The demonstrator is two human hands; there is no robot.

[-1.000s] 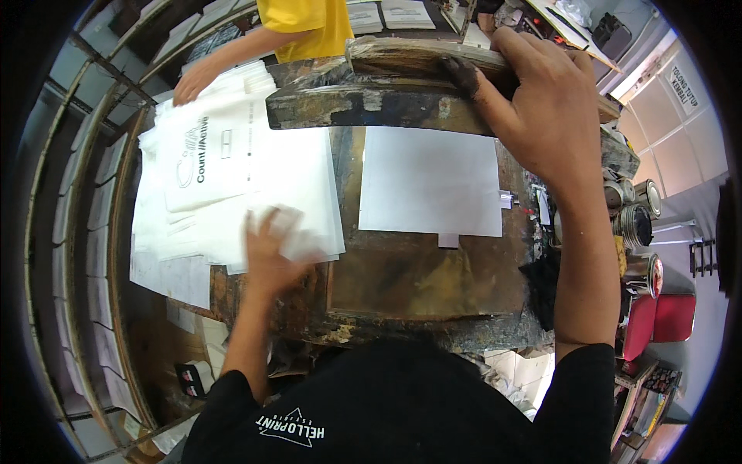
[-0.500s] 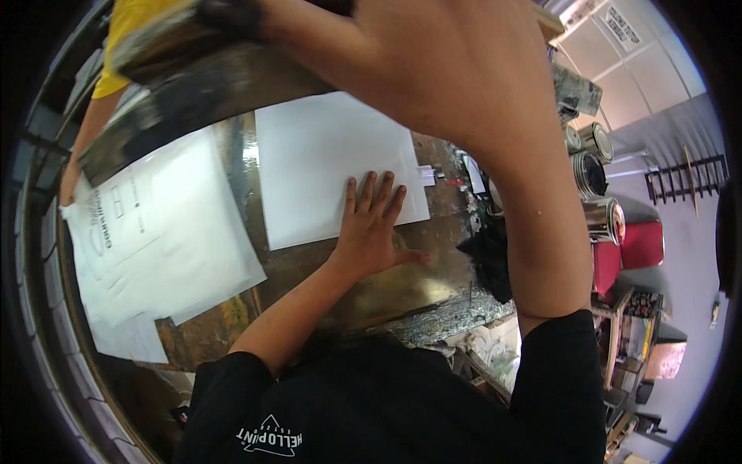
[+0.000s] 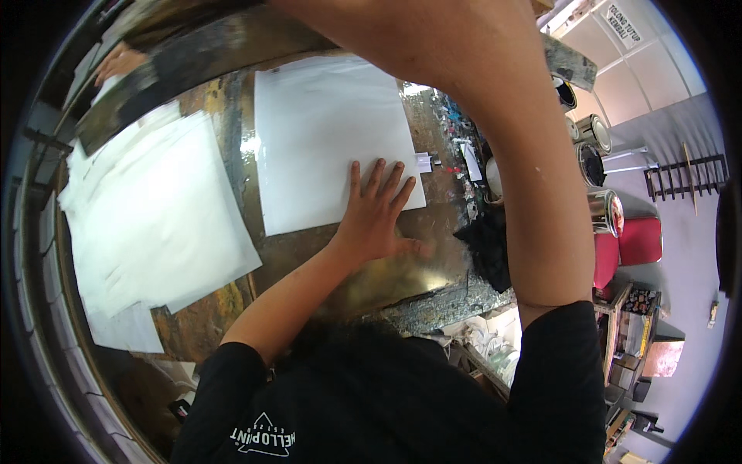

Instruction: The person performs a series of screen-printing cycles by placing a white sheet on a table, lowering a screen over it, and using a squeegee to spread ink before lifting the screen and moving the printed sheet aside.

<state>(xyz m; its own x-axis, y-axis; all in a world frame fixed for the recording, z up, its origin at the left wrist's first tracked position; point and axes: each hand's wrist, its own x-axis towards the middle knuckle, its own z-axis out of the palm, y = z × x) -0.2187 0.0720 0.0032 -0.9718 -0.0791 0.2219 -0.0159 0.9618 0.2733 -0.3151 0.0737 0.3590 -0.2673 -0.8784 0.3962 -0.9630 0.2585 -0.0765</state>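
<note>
Here, the left hand [image 3: 375, 224] is open, its spread fingers resting on the lower right part of the white sheet [image 3: 328, 127], which lies upon the stained table [image 3: 371, 290]. The right hand [image 3: 386, 31] is raised, but its fingers are out of view, so I cannot tell its grip; leftward lies a pile of white sheets [image 3: 166, 220].

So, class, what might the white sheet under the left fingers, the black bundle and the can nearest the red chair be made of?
White sheet: paper or thin plastic, smooth; flat with crisp edges. Black bundle: likely matte cloth; soft-looking, ragged outline. Can: probably glossy metal; bright reflections.
</note>
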